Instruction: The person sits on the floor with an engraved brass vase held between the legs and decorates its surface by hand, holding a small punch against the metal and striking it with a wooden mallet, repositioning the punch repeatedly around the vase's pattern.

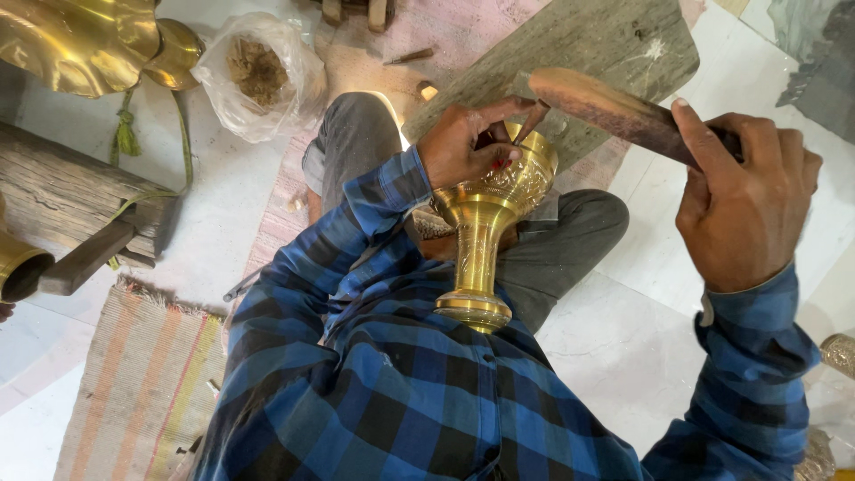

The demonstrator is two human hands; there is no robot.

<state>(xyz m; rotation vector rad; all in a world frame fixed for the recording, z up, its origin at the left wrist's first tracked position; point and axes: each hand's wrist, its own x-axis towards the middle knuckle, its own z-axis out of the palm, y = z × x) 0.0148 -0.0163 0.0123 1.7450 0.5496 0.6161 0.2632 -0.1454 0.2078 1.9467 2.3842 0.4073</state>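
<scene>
A brass goblet-shaped vessel point(483, 233) with engraved patterns on its bowl rests tilted across my lap, its round foot toward my chest. My left hand point(465, 142) grips the rim of the bowl and pinches a small metal chisel point(533, 119) against the engraved surface. My right hand point(746, 205) is closed around the handle of a worn wooden mallet point(614, 112), whose head hangs just above the chisel. My blue checked sleeves frame the work.
A grey wooden board point(614, 44) lies ahead on a pink mat. A plastic bag point(263, 76) of brown material, a large brass piece point(85, 40), a wooden block point(71, 200) and a striped rug point(142, 383) are to the left. White floor surrounds.
</scene>
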